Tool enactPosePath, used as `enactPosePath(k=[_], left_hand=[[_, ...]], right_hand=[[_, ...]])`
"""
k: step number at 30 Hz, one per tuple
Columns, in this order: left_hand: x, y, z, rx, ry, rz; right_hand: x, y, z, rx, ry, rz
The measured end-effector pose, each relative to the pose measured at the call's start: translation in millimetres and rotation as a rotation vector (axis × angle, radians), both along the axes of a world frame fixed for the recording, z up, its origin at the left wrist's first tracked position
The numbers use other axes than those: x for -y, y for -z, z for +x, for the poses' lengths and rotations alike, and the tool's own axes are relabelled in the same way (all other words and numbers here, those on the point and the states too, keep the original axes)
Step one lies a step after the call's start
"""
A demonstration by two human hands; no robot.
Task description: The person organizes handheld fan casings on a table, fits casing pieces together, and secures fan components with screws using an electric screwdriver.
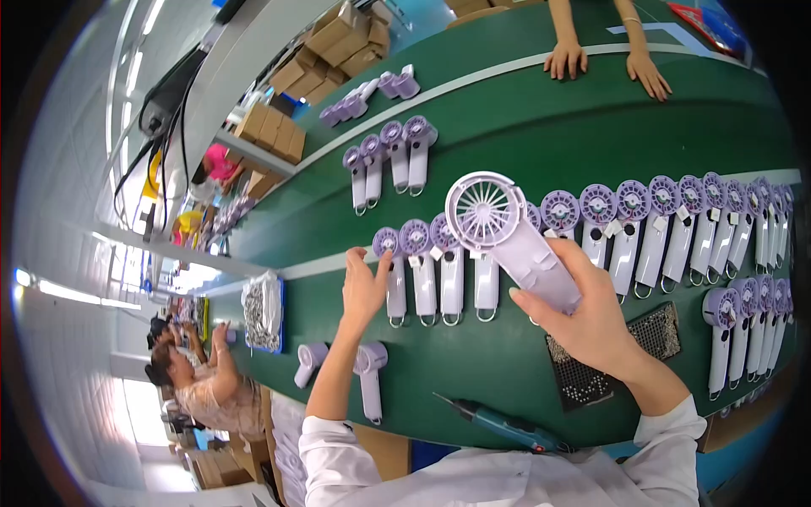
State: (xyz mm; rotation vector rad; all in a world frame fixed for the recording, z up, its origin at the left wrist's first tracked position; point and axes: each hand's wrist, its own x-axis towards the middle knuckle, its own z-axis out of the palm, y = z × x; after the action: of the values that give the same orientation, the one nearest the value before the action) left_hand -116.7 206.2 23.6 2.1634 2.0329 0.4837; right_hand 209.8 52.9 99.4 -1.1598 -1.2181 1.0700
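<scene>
Lilac plastic shows on the handheld fan (519,247) I have gripped in the right hand (593,319), over the fan row (634,201). My left hand (365,289), empty with fingers parted, is near the row's left end; a teal screwdriver (508,426) lies on the row's near side.
</scene>
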Motion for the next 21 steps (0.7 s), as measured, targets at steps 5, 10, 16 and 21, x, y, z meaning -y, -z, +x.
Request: enactPosePath(k=[5,10,16,21], left_hand=[[65.8,19.9,24.4,-0.101,0.046,-0.151],[68.5,25.2,40.0,-0.288,0.143,-0.076],[50.4,36.1,43.5,-0.216,0.116,-0.043],[38.5,33.1,19.3,-0.097,0.173,-0.079]], right_hand=[[5.8,2.7,-7.1,0.023,0.007,0.118],[9.6,-1.9,-9.9,-0.097,-0.019,0.065],[6.6,1.3,0.0,-0.039,0.023,0.103],[-2.6,13.9,8.6,0.028,0.143,0.231]])
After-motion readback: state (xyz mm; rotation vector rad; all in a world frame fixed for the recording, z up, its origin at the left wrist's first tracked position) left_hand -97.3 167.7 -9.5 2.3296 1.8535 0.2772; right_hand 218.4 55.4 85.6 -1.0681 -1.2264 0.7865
